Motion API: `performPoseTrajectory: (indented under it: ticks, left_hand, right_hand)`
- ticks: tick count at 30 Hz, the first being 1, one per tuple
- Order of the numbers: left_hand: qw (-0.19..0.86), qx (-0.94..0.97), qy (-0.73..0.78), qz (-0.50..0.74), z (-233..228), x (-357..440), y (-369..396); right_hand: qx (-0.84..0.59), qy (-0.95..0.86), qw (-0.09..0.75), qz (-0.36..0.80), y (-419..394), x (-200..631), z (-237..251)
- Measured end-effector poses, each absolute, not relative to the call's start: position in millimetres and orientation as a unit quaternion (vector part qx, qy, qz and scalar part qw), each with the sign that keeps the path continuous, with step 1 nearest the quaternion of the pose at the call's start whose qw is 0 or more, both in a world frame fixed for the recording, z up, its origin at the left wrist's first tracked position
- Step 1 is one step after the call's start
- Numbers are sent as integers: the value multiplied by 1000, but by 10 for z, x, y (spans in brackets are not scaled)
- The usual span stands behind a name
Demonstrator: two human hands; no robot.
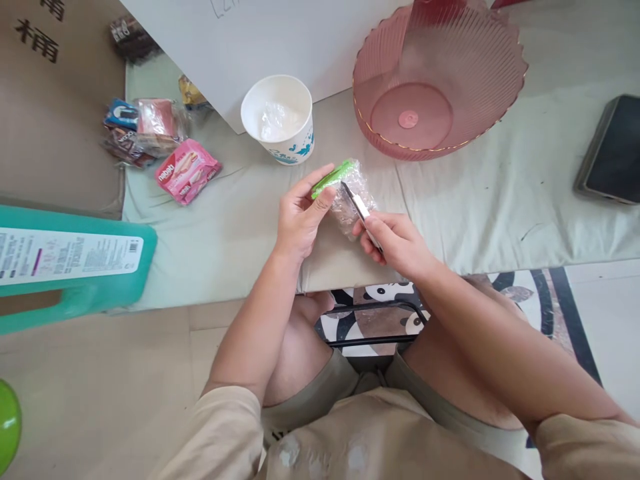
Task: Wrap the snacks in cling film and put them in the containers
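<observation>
The left hand (pixel 299 217) pinched a clear-wrapped green packet (pixel 345 187) between thumb and fingers, held just above the table (pixel 500 193). The right hand (pixel 395 241) had its fingers closed around a small blade (pixel 356 202), its tip touching the wrapper, near a paper cup (pixel 280 120) and pink bowl (pixel 435 80).

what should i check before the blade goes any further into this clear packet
1. Left hand grips the clear packet with green strip: ok.
2. Right hand holds the small knife firmly: ok.
3. Blade tip rests on the packet, not on skin: ok.
4. Left thumb clear of the blade's path: cannot tell, it sits close.
5. Packet held above the cloth-covered table, not braced on it: not ok.
6. White paper cup and pink bowl stand apart from the hands: ok.
</observation>
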State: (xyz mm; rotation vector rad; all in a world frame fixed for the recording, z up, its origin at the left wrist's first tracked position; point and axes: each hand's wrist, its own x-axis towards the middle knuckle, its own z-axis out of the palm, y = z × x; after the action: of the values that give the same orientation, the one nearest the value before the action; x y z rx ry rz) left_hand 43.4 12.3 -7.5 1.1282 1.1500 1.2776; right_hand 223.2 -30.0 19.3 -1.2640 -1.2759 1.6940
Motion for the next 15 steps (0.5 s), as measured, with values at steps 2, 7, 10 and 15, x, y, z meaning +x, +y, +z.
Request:
performPoseTrajectory:
  ticks: [2,7,10,15]
  left_hand:
    - [511,449,488,546,-73,407,132]
    - [477,393,527,583,-57,239,187]
    - [480,354,533,601,-48,133,227]
    - [482,311,507,643,-59,144,231]
  right_hand:
    - [-493,-491,309,648,-295,2233,193]
    - [-501,-498,219,673,-258,2377,254]
    - [-506,-513,169,672,-233,2564,299]
    - [-594,-585,199,515,-202,2848,234]
